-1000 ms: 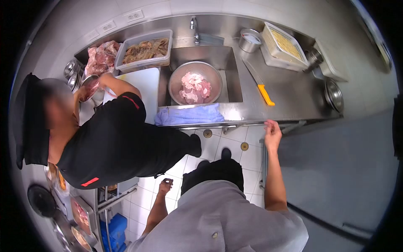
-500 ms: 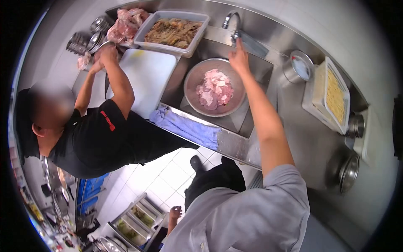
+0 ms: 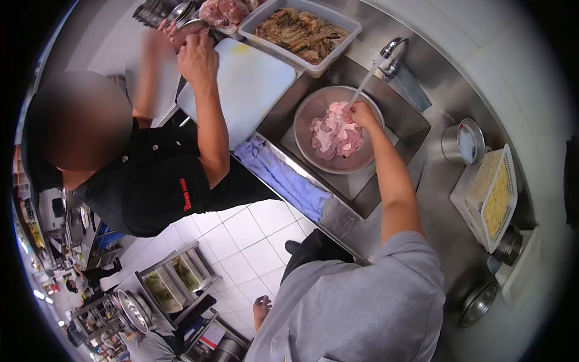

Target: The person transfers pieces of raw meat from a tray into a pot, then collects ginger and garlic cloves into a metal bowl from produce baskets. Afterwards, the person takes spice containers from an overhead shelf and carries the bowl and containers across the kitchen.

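Water runs from the faucet (image 3: 395, 55) into a round metal bowl (image 3: 304, 145) that stands in the sink (image 3: 416, 136). Pieces of pale pink raw meat (image 3: 332, 137) lie in the bowl. My right hand (image 3: 363, 114) reaches into the bowl from the right, its fingers bent down at the meat beside the water stream; the fingertips are partly hidden, and a grip on a piece cannot be made out. My left hand (image 3: 262, 308) hangs low by my side above the floor, fingers slightly apart, holding nothing.
A co-worker in black (image 3: 163, 187) stands at the left, both hands at a small metal bowl. Near them are a white cutting board (image 3: 238, 90), a tub of shrimp (image 3: 301, 33) and a blue towel (image 3: 283, 178). A basket of yellow strips (image 3: 497, 199) stands right.
My right hand has moved from the faucet down to the meat, and water now flows. The view has turned, and the co-worker's hands have shifted at the small bowl.
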